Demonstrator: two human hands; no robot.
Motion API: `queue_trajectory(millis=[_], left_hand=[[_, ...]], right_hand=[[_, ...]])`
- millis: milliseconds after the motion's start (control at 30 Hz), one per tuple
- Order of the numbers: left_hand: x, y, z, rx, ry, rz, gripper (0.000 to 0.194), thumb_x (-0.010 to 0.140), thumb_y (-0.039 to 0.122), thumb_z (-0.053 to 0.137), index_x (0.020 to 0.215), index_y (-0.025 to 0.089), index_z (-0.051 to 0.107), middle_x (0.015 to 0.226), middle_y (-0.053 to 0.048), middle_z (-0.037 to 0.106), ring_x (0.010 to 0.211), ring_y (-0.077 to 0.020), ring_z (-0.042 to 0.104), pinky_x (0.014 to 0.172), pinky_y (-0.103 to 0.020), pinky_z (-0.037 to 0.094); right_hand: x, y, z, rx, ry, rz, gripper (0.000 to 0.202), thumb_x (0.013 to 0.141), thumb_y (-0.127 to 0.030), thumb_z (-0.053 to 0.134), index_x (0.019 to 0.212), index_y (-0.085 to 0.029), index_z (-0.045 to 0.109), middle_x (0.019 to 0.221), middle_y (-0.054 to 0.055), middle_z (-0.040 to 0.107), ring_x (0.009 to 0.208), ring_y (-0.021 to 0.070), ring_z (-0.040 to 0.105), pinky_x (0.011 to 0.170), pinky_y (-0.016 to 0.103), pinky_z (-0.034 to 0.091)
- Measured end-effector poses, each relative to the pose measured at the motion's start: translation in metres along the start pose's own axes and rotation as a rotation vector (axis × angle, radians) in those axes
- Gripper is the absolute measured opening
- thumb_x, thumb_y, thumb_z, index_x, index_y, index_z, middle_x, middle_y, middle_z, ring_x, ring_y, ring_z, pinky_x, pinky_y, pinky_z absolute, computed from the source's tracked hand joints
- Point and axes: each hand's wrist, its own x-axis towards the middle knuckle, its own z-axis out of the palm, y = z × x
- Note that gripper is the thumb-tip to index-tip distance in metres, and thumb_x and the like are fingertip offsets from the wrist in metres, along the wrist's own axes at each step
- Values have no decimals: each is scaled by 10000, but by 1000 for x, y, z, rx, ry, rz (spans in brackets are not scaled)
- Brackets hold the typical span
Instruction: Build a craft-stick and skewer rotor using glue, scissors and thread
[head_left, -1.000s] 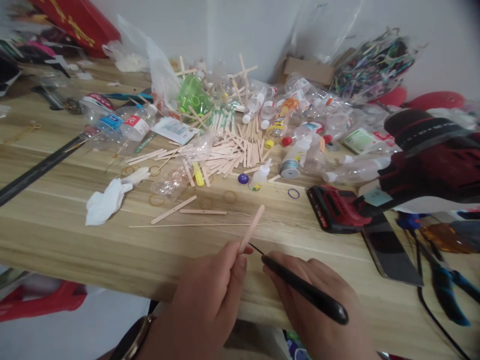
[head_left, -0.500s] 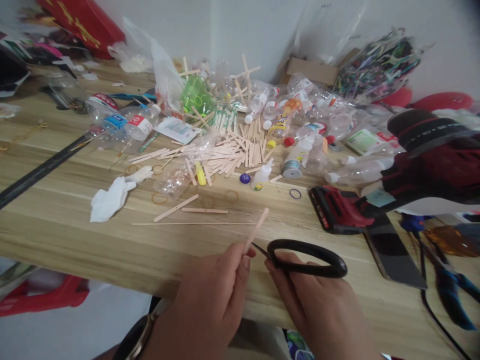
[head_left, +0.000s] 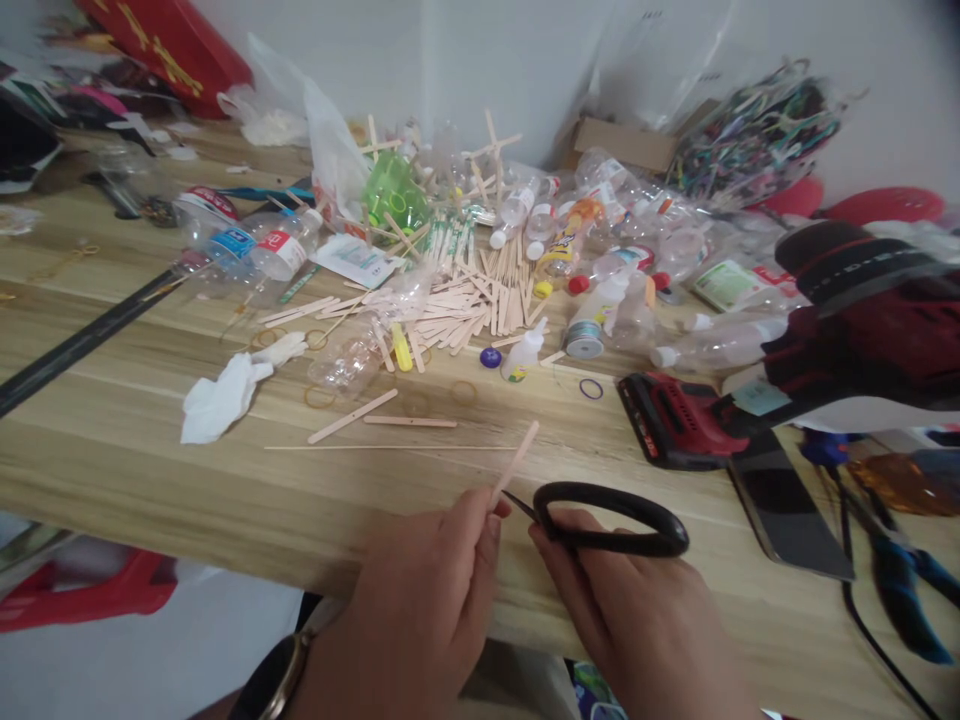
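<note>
Left hand [head_left: 420, 595] back-up over the surface [head_left: 225, 500], grip pinching wooden stick [head_left: 516, 462]; its long axis slants away and rightward. Right hand [head_left: 637, 610] curled, grip closed on black-handled scissors [head_left: 600, 491], tip leftward, near stick.

On the desk [head_left: 172, 505], just beyond the left hand [head_left: 431, 590], a thin skewer [head_left: 390, 448] lies crosswise, with two loose sticks [head_left: 410, 422] behind it. Farther off to that hand's left are a crumpled tissue [head_left: 225, 395] and, behind it, bottles [head_left: 281, 250]. A stick pile [head_left: 465, 315] lies well ahead of both hands, with a small squeeze bottle [head_left: 523, 352] before it, to its right. To the right of the right hand [head_left: 630, 610] lie a phone [head_left: 791, 515], overlapped by a drill's [head_left: 847, 345] base, and pliers [head_left: 904, 585]
</note>
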Motion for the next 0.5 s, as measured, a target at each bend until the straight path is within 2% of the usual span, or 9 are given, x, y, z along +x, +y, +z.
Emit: queue_trajectory(millis=[133, 300, 367, 500], left_hand=[[0, -4, 5, 189, 48, 120, 268, 985, 191, 305, 1074, 189, 559, 780, -42, 743, 658, -216, 713, 578, -324, 556], [4, -8, 11, 498, 190, 335, 280, 896, 56, 311, 1088, 100, 510, 650, -79, 702, 500, -212, 655, 442, -297, 493], [5, -8, 10, 552, 205, 394, 296, 862, 27, 320, 1091, 85, 499, 625, -73, 688, 474, -208, 638, 415, -289, 476], [5, -8, 4, 549, 140, 394, 287, 806, 23, 361, 1029, 108, 521, 579, -39, 662, 435, -190, 614, 439, -295, 510]], right_hand=[[-2, -3, 0, 97, -2, 73, 393, 1033, -290, 329, 750, -190, 582, 536, 7, 639, 414, 168, 627, 397, 275, 424], [-6, -6, -1, 311, -172, 240, 315, 1022, -301, 390, 806, -189, 589, 585, -19, 668, 455, 117, 638, 409, 207, 416], [-4, -4, -2, 261, -138, 198, 329, 1020, -277, 386, 772, -189, 583, 577, -13, 663, 457, 119, 630, 426, 213, 418], [6, 4, -6, 66, 30, -47, 378, 999, -156, 317, 767, -157, 615, 566, 19, 647, 446, 141, 601, 451, 256, 418]])
